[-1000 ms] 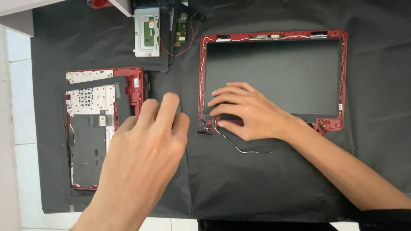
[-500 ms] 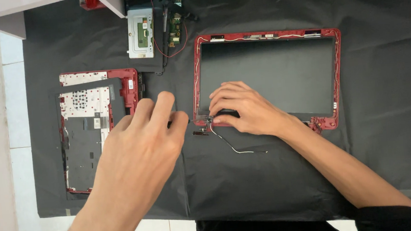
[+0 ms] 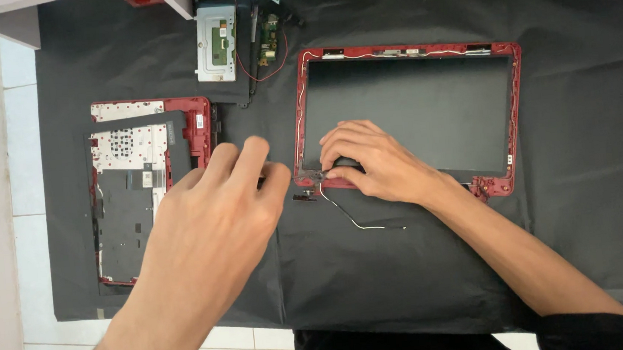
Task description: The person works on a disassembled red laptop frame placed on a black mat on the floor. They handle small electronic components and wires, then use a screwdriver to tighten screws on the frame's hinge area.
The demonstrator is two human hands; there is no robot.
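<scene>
A red laptop screen frame with a dark panel lies on the black mat. My right hand rests on its lower left corner, fingertips curled down at the hinge there. A thin white cable trails from that hinge onto the mat. My left hand hovers over the mat between the frame and the red laptop base, fingers loosely together and pointing toward the hinge; nothing shows in it.
The opened laptop base lies at the left with its inner metal plate showing. A silver board with a green circuit piece and a small circuit board with a red wire sit at the top. White tiled floor borders the mat.
My left hand has edged rightward toward the hinge corner. My right hand keeps its place on the frame corner. The camera view has shifted slightly.
</scene>
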